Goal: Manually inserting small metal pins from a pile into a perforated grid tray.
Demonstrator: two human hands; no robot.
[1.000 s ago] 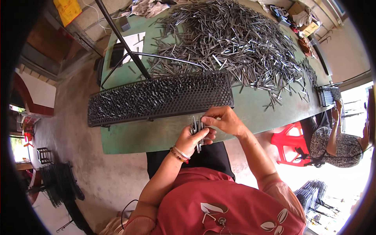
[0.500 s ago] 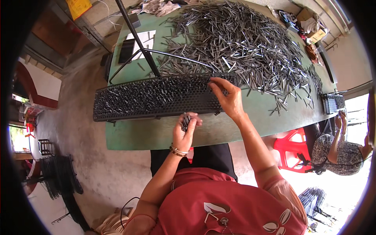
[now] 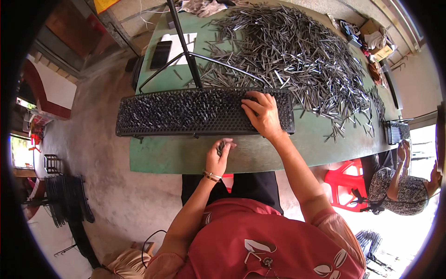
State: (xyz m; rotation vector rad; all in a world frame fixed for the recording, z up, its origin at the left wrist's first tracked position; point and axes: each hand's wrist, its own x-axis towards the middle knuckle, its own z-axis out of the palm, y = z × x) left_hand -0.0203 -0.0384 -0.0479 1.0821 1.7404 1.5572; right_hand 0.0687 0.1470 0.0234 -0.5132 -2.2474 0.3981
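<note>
A long black perforated rack [image 3: 223, 122] lies across the table before me, its holes largely filled with upright dark strips from the left end to past the middle. My right hand [image 3: 263, 114] reaches over its right part, thumb and fingers bent together at the holes; whatever is between the fingertips is too small to make out. Just in front of the rack's near edge, my left hand [image 3: 218, 156] is closed around a bunch of small dark metal strips [image 3: 221, 148]. A large heap of the same strips [image 3: 297, 51] spreads over the green table [image 3: 172, 158] behind the rack.
A black metal stand [image 3: 189, 56] rises behind the rack. A dark phone [image 3: 160, 55] lies beside white paper [image 3: 189, 42] at the far left. At right, a co-worker [image 3: 395, 186] sits near a red stool [image 3: 346, 183] and another small rack [image 3: 397, 132].
My right hand has shifted slightly left and down over the rack, its fingers lower among the holes. My left hand stays near the front edge with its strips. The whole view has shifted slightly.
</note>
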